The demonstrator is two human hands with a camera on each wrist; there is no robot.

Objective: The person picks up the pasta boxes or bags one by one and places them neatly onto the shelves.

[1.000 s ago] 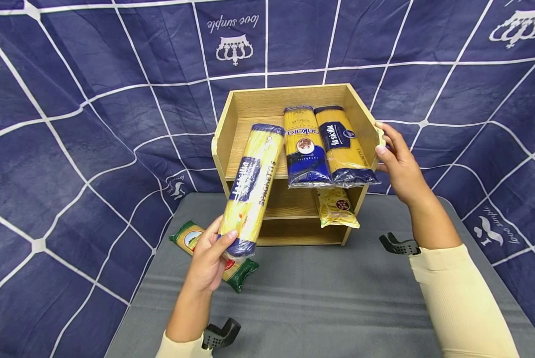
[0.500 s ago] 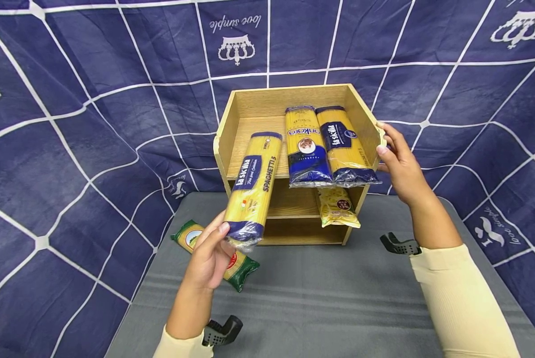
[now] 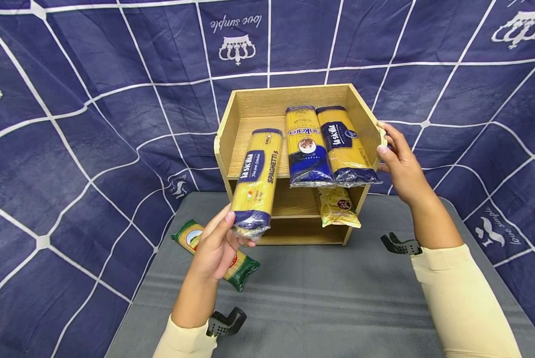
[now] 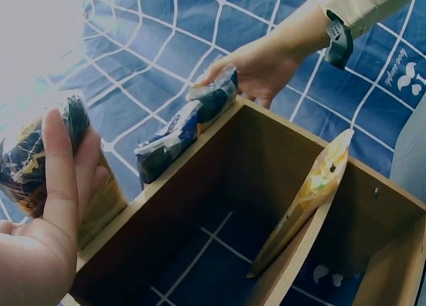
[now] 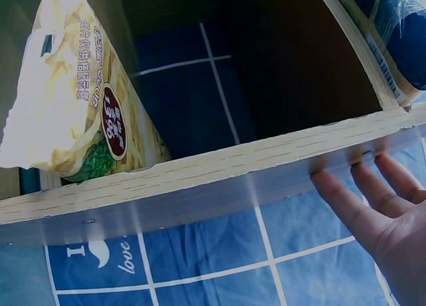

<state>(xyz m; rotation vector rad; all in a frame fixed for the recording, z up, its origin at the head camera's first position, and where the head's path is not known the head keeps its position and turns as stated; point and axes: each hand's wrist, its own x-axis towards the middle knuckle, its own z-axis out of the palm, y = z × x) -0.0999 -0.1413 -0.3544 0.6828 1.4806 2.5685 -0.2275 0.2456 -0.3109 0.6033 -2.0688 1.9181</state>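
Observation:
My left hand [image 3: 215,246] holds a yellow spaghetti pack [image 3: 260,171] with dark blue ends by its near end, thumb at the side and fingers underneath. The pack slants over the left part of the top tier of a wooden shelf [image 3: 251,130]. In the left wrist view, two fingers [image 4: 60,173] lie along the pack's end. My right hand [image 3: 401,166] grips the front edge of the shelf's right side panel; in the right wrist view its fingertips [image 5: 326,179] touch the panel's outer face.
On the top tier, a blue-and-yellow spaghetti pack [image 3: 308,146] lies beside another pack [image 3: 342,144] at the right wall. A yellow bag [image 3: 337,206] sticks out of the middle tier. A green-ended pasta pack [image 3: 238,268] lies on the grey table [image 3: 312,298], behind my left hand.
The held spaghetti pack first tipped flatter as my left hand shifted its hold toward the pack's near end, then moved slightly right and forward. My right hand stays on the side panel.

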